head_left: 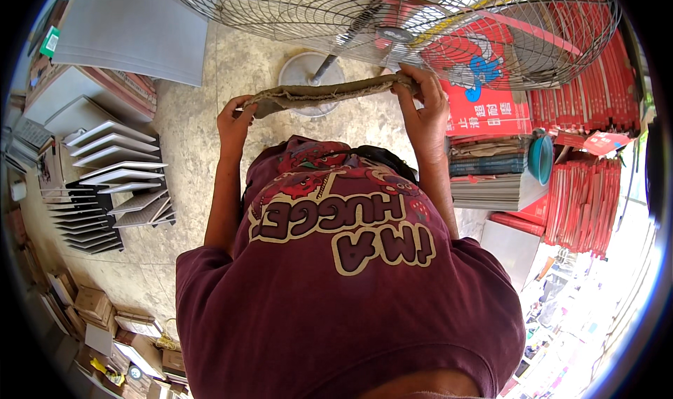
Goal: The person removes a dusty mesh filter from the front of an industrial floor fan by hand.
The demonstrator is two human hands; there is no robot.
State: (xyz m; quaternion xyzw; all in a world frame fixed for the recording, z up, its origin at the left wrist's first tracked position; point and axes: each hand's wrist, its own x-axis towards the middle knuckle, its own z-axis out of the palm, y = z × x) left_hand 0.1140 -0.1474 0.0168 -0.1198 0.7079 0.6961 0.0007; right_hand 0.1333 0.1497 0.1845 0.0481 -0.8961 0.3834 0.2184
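Observation:
A long grey-brown strip of folded cloth (336, 92) with a frayed edge stretches between my two hands, at arm's length in front of me. My left hand (235, 118) pinches its left end between thumb and fingers. At the other end, my right hand (425, 104) grips the cloth with the thumb below and fingers above. The strip sags slightly and looks twisted toward the left. Beyond it stands a large fan (396, 34) with a wire cage; its round grey base (291, 69) shows partly behind the cloth.
To the left, a rack of tile samples (116, 153) stands on the concrete floor (193, 111), with large grey panels (133, 31) farther off. Stacked red boxes (582, 210) and a teal basin (540, 158) are on the right. Cardboard boxes (94, 302) sit at the lower left.

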